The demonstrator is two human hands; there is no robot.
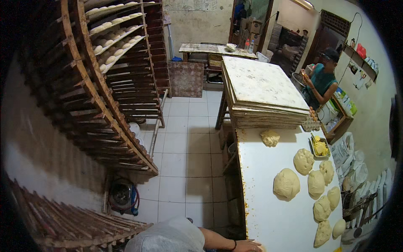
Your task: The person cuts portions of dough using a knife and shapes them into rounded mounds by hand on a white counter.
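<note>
At the bottom edge, my left hand [248,246] reaches from a grey sleeve onto the white table [264,222], a dark band around its wrist. Its fingers look stretched out and rest against a pale piece of dough [263,248], mostly cut off by the frame. My right hand is out of sight. Farther up the table lies a large round dough lump [286,184], with a smaller dough lump [303,161] beyond it. Several more pieces, among them an elongated dough lump [323,233], line the right side. A small dough lump [270,137] sits near the stacked boards.
Flour-dusted boards [264,80] are stacked at the table's far end. Beside them are a tray of yellow fat [320,147] and an egg carton [311,124]. A wooden rack [105,101] holds dough trays at left. A co-worker [322,82] stands at far right.
</note>
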